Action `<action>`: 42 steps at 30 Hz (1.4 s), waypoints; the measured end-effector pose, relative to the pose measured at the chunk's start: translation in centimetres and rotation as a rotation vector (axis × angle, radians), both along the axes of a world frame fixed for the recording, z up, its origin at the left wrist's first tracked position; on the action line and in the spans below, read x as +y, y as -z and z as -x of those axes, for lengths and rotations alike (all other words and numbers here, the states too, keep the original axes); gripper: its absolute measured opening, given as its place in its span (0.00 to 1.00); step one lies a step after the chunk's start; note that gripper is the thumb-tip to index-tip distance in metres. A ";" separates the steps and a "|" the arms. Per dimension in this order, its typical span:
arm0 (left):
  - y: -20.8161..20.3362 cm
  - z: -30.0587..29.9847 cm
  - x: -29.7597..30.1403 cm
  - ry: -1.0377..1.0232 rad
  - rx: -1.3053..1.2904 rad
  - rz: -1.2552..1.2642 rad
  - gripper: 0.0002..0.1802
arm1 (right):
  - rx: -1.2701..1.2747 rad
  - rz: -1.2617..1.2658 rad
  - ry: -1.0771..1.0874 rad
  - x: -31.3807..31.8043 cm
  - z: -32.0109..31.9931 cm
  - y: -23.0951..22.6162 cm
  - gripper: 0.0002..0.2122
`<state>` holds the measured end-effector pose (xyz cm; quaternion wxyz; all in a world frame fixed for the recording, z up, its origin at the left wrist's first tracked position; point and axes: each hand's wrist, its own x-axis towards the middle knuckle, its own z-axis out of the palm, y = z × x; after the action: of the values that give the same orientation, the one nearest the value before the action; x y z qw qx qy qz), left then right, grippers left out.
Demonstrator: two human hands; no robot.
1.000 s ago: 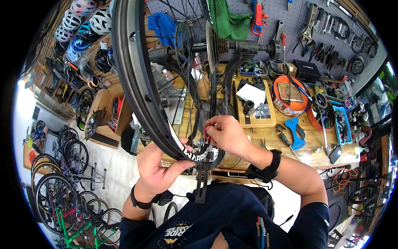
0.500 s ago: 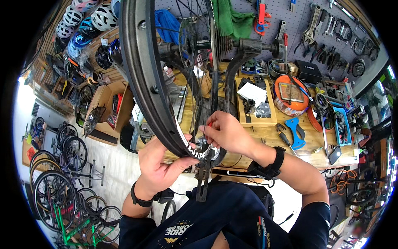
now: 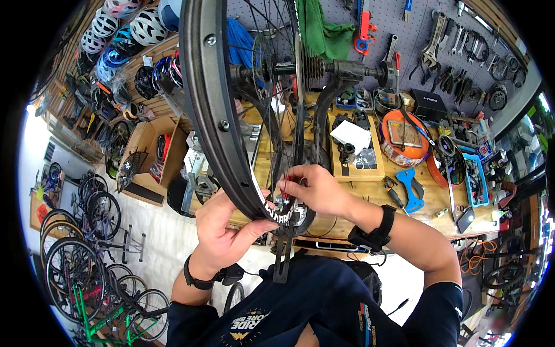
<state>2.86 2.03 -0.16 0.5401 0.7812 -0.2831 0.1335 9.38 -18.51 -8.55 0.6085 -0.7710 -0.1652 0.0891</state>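
Note:
A black bicycle wheel rim [image 3: 205,104] without a tyre stands upright in a dark truing stand [image 3: 346,72], its spokes running up to the hub and cassette [image 3: 314,66]. My left hand [image 3: 222,228] grips the rim's lower edge, thumb across the white lettering and fingers partly hidden behind the rim. Just inside the rim, my right hand [image 3: 315,188] is closed in a pinch among the spokes. A small reddish bit shows at its fingertips; what they hold is too small to make out. Below the rim, a slotted metal bracket [image 3: 282,257] points toward my shirt.
The wooden bench [image 3: 364,194] carries a shallow parts box [image 3: 358,170], an orange round tub [image 3: 403,136], a blue-handled tool [image 3: 410,191] and a blue tray [image 3: 477,176]. Tools hang on the pegboard [image 3: 399,17]. Helmets, a cardboard box [image 3: 147,185] and several bicycles are at left.
My right hand has come slightly down toward the rim, still pinched. The rim appears a little farther right in view. My left hand keeps its grip.

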 end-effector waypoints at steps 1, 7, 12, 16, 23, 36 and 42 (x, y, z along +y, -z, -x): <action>0.0 0.0 0.0 0.001 0.010 0.008 0.22 | 0.073 -0.017 -0.026 0.1 -0.1 -0.5 0.16; -0.4 0.0 0.0 0.005 0.000 0.010 0.20 | 0.054 0.031 -0.165 0.2 -2.1 -0.7 0.15; -0.8 -0.1 -0.2 0.010 0.004 0.055 0.20 | -0.084 0.309 0.007 1.9 -1.2 -2.2 0.15; -1.5 -0.1 -0.3 0.005 -0.001 0.093 0.21 | -0.092 0.403 0.057 2.5 -0.6 -3.2 0.13; -3.9 -0.9 -0.7 0.034 0.000 0.202 0.20 | -0.225 0.172 0.045 2.8 -0.5 -2.2 0.12; -7.5 -2.2 -0.9 0.095 0.062 0.295 0.23 | 0.637 -0.826 -0.705 -1.0 -0.8 -3.6 0.20; -7.2 -2.0 -0.6 0.091 0.080 0.242 0.23 | 0.626 -0.730 -0.781 -1.4 -1.7 -3.3 0.19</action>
<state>4.87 1.46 7.09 0.6469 0.7014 -0.2781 0.1107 11.08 -19.88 -5.23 0.7752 -0.3331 -0.2684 0.4649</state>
